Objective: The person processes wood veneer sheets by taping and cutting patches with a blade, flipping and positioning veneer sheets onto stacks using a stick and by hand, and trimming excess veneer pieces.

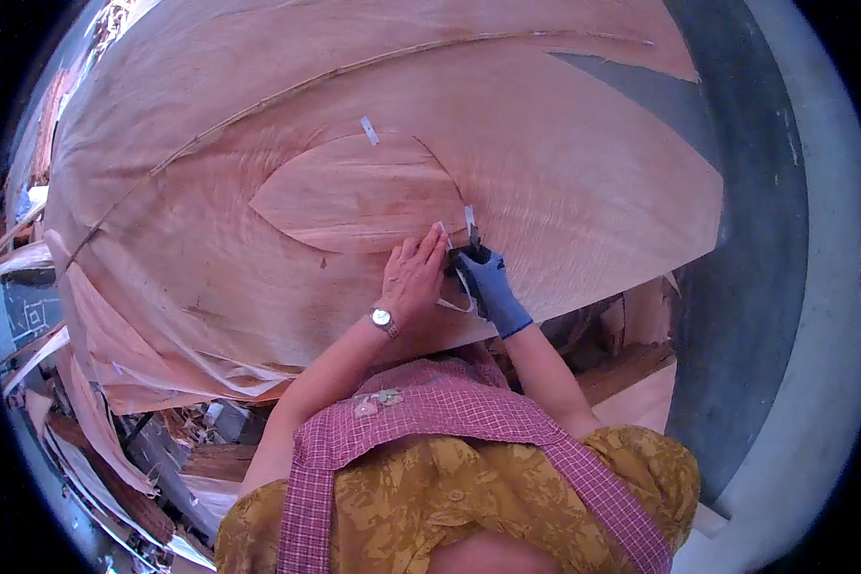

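Observation:
A large sheet of thin reddish wood veneer [593,172] lies in front of me, with a leaf-shaped veneer patch [354,196] set in its middle. My left hand [416,277], bare and with a watch [382,318] on the wrist, lies flat at the patch's lower right edge. Its fingertips touch a short white tape strip. Just right of it, my right hand [491,287] in a blue-grey glove is closed around a dark tool, mostly hidden by the fingers. White tape [456,307] loops below that tool. Another tape strip [470,218] stands above the glove, and one more [369,130] crosses the patch's top edge.
A long thin wooden strip [354,65] curves across the veneer. Torn veneer scraps [115,373] and debris pile up at the left, with more scraps [631,335] under the near edge. A dark grey surface [746,287] borders the sheet on the right.

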Available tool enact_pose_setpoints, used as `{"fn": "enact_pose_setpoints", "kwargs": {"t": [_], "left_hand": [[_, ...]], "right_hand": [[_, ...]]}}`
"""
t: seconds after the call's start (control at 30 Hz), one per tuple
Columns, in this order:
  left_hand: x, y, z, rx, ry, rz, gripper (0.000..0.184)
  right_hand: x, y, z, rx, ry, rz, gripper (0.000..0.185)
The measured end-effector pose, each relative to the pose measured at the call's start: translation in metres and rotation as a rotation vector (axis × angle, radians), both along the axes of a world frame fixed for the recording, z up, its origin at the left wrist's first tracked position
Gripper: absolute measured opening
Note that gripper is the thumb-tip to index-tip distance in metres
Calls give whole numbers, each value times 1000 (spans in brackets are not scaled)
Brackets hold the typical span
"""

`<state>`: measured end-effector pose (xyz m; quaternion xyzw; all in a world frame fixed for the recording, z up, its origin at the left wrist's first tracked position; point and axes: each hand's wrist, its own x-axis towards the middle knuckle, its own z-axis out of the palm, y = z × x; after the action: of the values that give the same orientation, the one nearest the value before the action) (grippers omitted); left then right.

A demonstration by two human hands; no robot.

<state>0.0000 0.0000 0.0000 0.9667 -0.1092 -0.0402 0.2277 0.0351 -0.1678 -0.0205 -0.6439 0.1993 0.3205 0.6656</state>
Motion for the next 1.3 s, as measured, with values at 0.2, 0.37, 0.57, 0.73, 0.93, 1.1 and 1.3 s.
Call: {"fn": "enact_pose_setpoints", "kwargs": {"t": [0.2,0.37,0.57,0.73,0.93,1.1,1.3], "left_hand": [[-7,4,-1,86,-65,-40,64],[-6,-4,-21,261,-182,-51,65],[2,-2,-2,-65,-13,-1,58],[55,5,5,-181,-122,168,69],[96,-2,-9,88,-96,130,75],[101,-2,-15,-22,-102,145,62],[86,54,-58,-183,-371,240,46]], "right_hand": [[-4,3,-13,-8,-89,57,13],[33,-21,6,-589,-527,584,23],[136,-11,53,-312,-424,399,29],[185,32,11,-594,-702,689,39],[179,11,0,-732,-625,666,35],[126,-6,0,-857,-968,621,23],[152,71,55,-276,-508,538,20]]}}
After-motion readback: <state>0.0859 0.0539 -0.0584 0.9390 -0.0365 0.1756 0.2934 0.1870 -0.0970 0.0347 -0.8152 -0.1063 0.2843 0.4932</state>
